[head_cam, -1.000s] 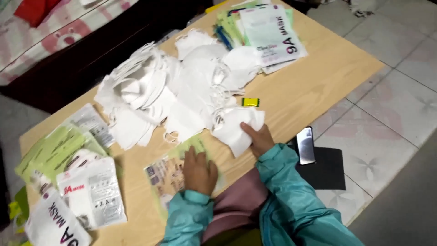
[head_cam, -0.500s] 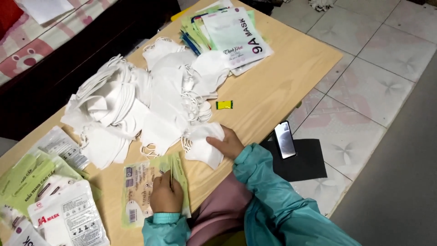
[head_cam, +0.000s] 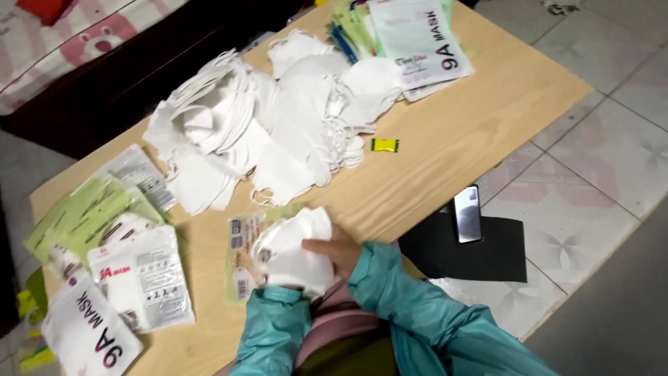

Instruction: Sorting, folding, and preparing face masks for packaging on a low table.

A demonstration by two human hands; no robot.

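One white mask (head_cam: 296,251) is gripped by the right hand (head_cam: 339,249) at the table's (head_cam: 445,153) near edge, over a green pouch (head_cam: 242,257). Left hand is hidden beneath the mask; grip cannot be told. Mask pile (head_cam: 264,132) lies beyond.

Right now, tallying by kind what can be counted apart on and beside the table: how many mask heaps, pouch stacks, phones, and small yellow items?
Loose white mask heap: 1
Held white mask bundle, over a green-edged pouch: 1
Mask pouch stacks: 2, far stack and near stack
Phone on a black mat: 1
Small yellow item: 1
Total: 6
Single masks overlap too much to count.
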